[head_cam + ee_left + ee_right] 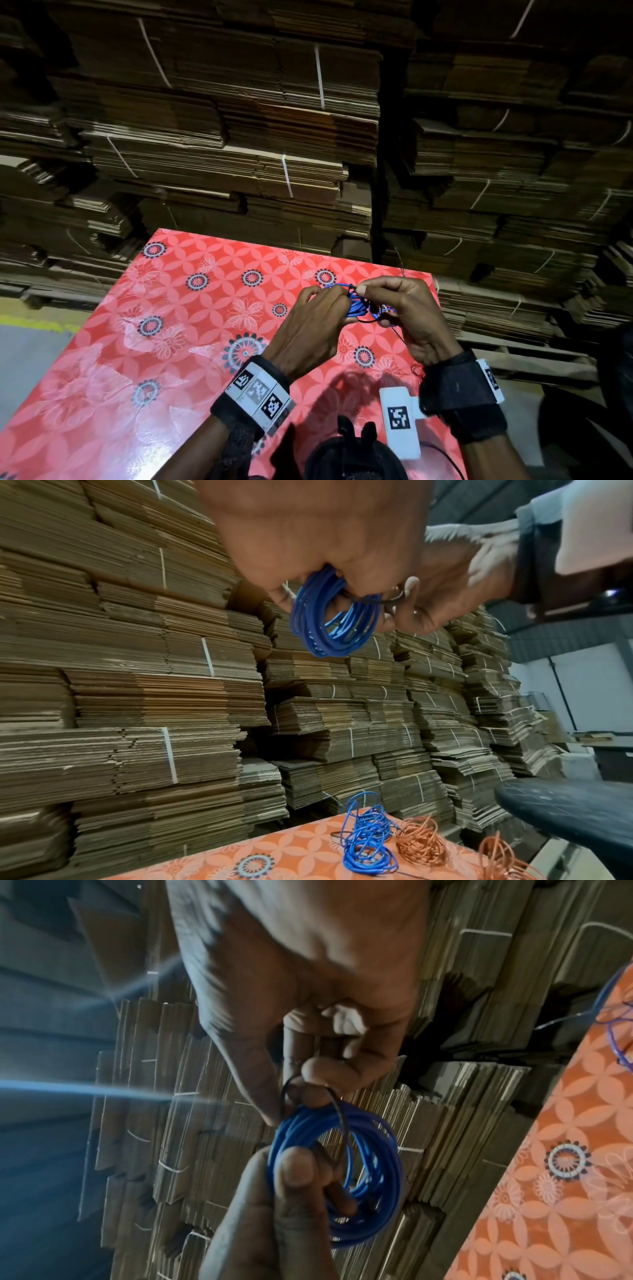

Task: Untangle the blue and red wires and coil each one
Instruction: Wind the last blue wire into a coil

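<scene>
A: Stacked flat brown cardboard bundles (219,144) wall in the far side, and the work sits over a glossy red table cover printed with flowers (178,308). Where's the wire?

B: Up off the table. One small ring-shaped coil of blue insulated wire (329,615) hangs between both hands. The left hand (310,329) pinches one side of the ring with thumb and fingertips, so the loops stay bunched and don't spring apart.

A: And the other one?

B: The right hand (407,315) has its fingers curled on a thin black tie (339,1118) that crosses over the blue loops (cord or plastic strip, I can't tell). My read is that it's binding the coil so it keeps its shape.

A: So blue is nearly done?

B: This coil, probably. But the left wrist view shows more on the table beyond: a loose heap of blue wire (368,840) and, beside it, two rough bundles of orange-red wire (423,842). Whether those are still knotted together, I can't say; they look separate, just messy.

A: Why hold it in the air?

B: Likely so the tie can pass around the loops. Slack grip would let them unwind.
</scene>
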{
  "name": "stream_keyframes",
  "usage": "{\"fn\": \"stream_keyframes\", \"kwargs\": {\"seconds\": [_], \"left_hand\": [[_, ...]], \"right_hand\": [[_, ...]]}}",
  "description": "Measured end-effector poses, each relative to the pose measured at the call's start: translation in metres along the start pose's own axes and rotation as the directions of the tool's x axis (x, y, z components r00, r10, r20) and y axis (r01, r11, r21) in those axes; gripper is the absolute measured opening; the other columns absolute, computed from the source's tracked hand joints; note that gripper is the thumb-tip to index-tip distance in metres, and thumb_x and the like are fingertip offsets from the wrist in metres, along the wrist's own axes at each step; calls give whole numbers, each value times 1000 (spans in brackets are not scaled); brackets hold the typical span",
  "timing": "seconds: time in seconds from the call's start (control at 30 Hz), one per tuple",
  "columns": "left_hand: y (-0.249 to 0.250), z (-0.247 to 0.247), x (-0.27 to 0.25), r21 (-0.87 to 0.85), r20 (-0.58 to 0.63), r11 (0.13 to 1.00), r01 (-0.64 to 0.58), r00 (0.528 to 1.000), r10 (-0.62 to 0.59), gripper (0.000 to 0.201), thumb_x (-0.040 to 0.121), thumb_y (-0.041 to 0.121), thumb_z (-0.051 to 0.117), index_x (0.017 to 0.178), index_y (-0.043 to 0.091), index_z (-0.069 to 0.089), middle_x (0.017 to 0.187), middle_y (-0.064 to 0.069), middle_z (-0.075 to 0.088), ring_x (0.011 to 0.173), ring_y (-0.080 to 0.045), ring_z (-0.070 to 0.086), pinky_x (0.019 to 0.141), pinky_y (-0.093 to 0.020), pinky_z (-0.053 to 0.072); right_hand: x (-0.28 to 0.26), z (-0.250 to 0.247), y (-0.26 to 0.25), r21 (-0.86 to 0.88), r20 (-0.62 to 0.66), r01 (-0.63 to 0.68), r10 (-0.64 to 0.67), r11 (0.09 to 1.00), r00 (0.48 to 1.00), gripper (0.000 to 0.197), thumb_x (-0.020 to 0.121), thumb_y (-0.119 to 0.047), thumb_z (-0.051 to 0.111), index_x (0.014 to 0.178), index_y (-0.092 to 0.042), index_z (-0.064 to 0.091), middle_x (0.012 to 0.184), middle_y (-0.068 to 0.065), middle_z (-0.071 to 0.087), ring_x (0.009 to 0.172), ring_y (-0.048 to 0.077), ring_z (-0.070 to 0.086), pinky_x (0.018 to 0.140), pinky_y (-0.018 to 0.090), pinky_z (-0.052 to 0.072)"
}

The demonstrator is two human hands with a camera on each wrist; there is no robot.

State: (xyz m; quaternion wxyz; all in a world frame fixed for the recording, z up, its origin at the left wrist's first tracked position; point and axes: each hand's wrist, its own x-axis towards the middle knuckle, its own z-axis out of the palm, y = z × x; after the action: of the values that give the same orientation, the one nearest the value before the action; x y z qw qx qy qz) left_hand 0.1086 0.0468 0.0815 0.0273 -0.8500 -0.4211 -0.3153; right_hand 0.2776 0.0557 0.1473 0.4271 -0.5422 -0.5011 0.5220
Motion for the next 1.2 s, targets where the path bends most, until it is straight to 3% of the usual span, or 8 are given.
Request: {"fn": "stream_keyframes", "kwargs": {"seconds": [0.37,0.43,0.57,0.73,0.9,0.97,1.07,1.2], "left_hand": [[2,3,-1,17,27,995,-96,995,96,5,87,12,44,91,15,46,85,-2,49,75,-20,43,83,-30,31],[3,2,-2,13,32,994,-109,994,108,10,87,13,38,91,15,47,85,-1,47,76,-18,40,84,-30,31],[3,2,-2,-27,15,991,-129,991,130,22,78,3,50,93,16,42,87,0,42,78,-17,36,85,-30,29],[3,2,-2,-52,27,989,-137,990,139,17,82,7,37,95,16,43,91,2,41,80,-18,38,86,-30,30],[2,2,-3,-49,49,990,-133,990,135,19,84,6,41,99,17,45,94,1,47,83,-19,42,88,-32,34],[1,3,-4,-15,84,992,-129,988,130,23,84,5,42,101,16,51,96,0,53,85,-19,46,90,-32,34],[2,4,-6,-1,72,990,-139,988,139,26,81,1,53,101,17,50,95,1,53,83,-18,45,90,-31,33],[5,2,-3,8,55,987,-163,985,163,14,86,9,45,97,17,48,92,1,52,81,-18,43,87,-31,33]], "right_hand": [[6,-12,-7,-142,75,-94,106,985,992,5,70,-8,78,68,-12,76,69,8,64,62,14,46,56,27,29],[6,-13,-7,-176,87,-73,90,982,992,4,72,-9,78,70,-13,77,68,6,64,65,15,46,58,28,30],[5,-13,-5,-160,107,-19,36,987,994,8,75,-5,78,73,-13,78,68,7,66,64,16,45,53,25,28],[8,-15,-7,-170,130,-25,48,985,990,4,74,-7,80,74,-11,78,71,13,63,63,18,45,51,24,28],[10,-17,-3,-88,213,-60,77,994,974,24,68,-10,81,92,-11,79,69,7,59,58,11,44,50,21,25],[8,-18,-1,-117,227,-47,73,992,971,26,69,-14,83,95,-15,79,75,11,64,65,16,47,55,22,28],[6,-18,1,-162,190,-22,53,987,980,10,76,-9,79,85,-14,80,75,14,65,58,11,43,47,18,29],[4,-19,4,-86,163,-47,61,995,985,8,75,-4,76,77,-12,76,69,9,61,51,6,43,44,19,27]]}}
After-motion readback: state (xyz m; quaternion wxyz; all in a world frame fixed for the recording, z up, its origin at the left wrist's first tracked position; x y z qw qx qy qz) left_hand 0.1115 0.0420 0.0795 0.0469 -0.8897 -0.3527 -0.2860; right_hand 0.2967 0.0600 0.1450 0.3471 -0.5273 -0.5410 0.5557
